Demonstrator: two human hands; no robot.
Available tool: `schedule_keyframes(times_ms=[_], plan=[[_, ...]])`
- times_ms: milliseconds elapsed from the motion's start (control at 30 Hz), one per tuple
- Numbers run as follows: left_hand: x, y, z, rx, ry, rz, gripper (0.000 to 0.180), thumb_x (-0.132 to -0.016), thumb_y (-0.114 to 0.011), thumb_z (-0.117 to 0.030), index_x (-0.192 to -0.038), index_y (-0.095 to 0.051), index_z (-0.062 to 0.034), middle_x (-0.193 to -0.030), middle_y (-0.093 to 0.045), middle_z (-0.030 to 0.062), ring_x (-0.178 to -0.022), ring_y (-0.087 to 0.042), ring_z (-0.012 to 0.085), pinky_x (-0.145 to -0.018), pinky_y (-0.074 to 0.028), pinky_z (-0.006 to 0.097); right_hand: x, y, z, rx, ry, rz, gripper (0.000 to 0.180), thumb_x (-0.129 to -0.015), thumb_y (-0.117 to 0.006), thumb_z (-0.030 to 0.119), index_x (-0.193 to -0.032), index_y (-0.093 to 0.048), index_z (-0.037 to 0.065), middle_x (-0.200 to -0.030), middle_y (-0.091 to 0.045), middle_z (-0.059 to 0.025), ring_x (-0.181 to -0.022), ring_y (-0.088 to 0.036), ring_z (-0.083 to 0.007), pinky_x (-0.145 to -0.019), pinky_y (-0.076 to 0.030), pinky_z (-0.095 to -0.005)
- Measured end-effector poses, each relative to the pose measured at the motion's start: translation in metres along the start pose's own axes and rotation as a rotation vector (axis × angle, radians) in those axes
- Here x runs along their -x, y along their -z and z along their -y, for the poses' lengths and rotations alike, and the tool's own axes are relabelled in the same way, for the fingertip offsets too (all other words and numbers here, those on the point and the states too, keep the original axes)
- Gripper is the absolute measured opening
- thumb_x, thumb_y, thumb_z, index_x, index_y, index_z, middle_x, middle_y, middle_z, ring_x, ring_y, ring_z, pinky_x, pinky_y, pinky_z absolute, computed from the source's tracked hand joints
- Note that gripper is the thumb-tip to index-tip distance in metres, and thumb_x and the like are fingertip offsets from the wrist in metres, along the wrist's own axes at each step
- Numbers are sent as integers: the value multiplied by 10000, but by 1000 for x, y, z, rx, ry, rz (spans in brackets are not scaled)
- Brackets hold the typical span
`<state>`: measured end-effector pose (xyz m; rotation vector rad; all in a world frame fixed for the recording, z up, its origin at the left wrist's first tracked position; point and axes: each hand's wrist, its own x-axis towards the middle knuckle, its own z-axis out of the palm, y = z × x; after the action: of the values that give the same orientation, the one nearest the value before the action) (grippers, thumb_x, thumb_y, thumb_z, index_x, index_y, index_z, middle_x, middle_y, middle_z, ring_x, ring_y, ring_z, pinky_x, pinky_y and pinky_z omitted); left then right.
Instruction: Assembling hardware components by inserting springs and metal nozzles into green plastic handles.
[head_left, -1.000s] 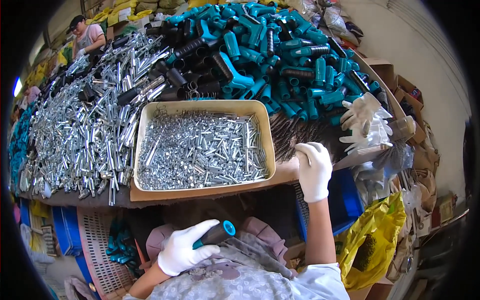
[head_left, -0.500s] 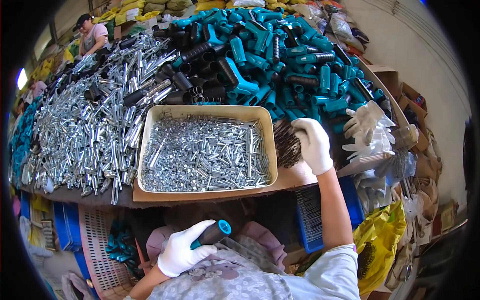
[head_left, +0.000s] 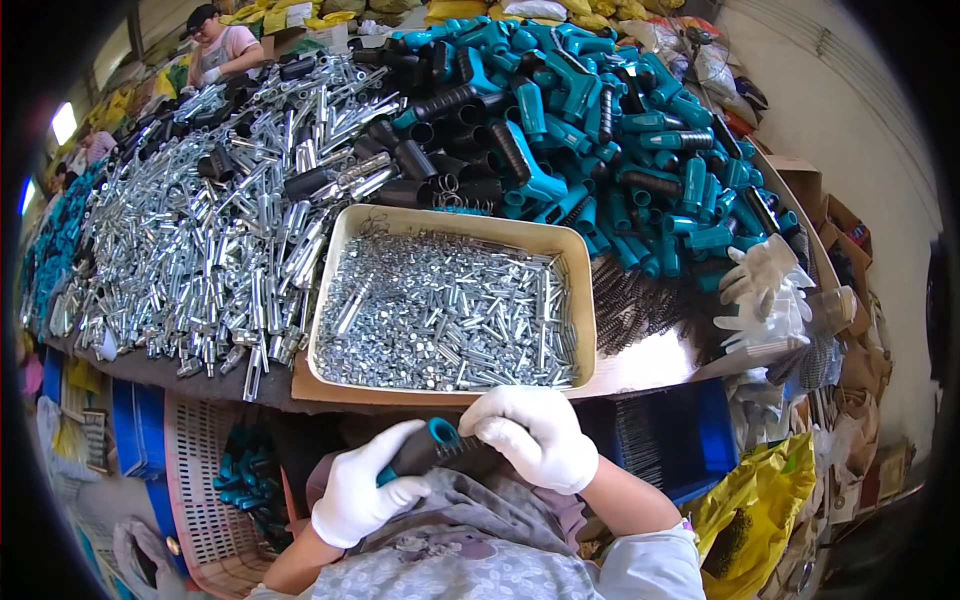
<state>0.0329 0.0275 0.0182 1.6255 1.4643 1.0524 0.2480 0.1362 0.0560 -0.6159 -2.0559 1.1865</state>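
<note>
In my gloved left hand (head_left: 365, 490), in front of my lap, is a black and teal hollow plastic handle (head_left: 416, 456). Its teal-rimmed open end tilts up to the right. My gloved right hand (head_left: 535, 440) is at that end, fingertips pinched on a dark coil spring (head_left: 456, 446). The spring reaches the handle's mouth; how much of it is inside cannot be made out. Just beyond my hands, a cream tray (head_left: 585, 340) holds many small metal pins and short cylinders. Right of it on the table lies a heap of dark coil springs (head_left: 635, 305).
Shiny metal tubes (head_left: 180, 270) cover the table's left; teal and black handles (head_left: 570, 100) pile up behind the tray. White gloves (head_left: 765, 295) lie at right. Below the table edge are a blue bin (head_left: 705, 430) and a pink basket (head_left: 200, 490). Another person (head_left: 225, 45) works far left.
My right hand has come back from the spring heap to the handle in my left hand, bringing a spring. The whole view has shifted slightly.
</note>
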Motion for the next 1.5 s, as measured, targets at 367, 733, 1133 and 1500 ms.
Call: schedule_keyframes(times_ms=[367,733,1133,1500], plan=[[-8,31,12,-216,-192,183,622,-805,-752,-452,-1298,-584,-114,-882,-670,121,-746,-677,341,-635,-539,382,-19,-7,3,125,-90,81,136,-946,-577,101,-1013,-671,30,-873,-703,-137,-768,-704,-295,-710,-553,-343],[-3,28,16,-358,-344,72,663,-751,-796,-418,-1271,-597,-58,-835,-651,116,-678,-669,301,-591,-535,358,-41,-21,10,269,-97,398,192,-979,-560,234,-1102,-658,123,-911,-703,-159,-813,-703,-324,-714,-560,-389],[18,27,18,15,-94,-143,747,-805,-736,-561,-1289,-577,-14,-1000,-690,196,-889,-721,296,-770,-538,325,-193,127,-102,1116,-200,-422,692,-823,-721,431,-1390,-489,109,-1106,-669,-210,-1001,-641,-397,-853,-512,-477],[29,25,29,-12,-109,-83,660,-825,-766,-429,-1307,-563,-26,-1011,-681,210,-880,-703,346,-762,-543,354,-53,-18,-7,-919,-235,-480,552,-1013,-424,543,-1285,-521,74,-882,-582,-61,-766,-590,-210,-769,-530,-453]])
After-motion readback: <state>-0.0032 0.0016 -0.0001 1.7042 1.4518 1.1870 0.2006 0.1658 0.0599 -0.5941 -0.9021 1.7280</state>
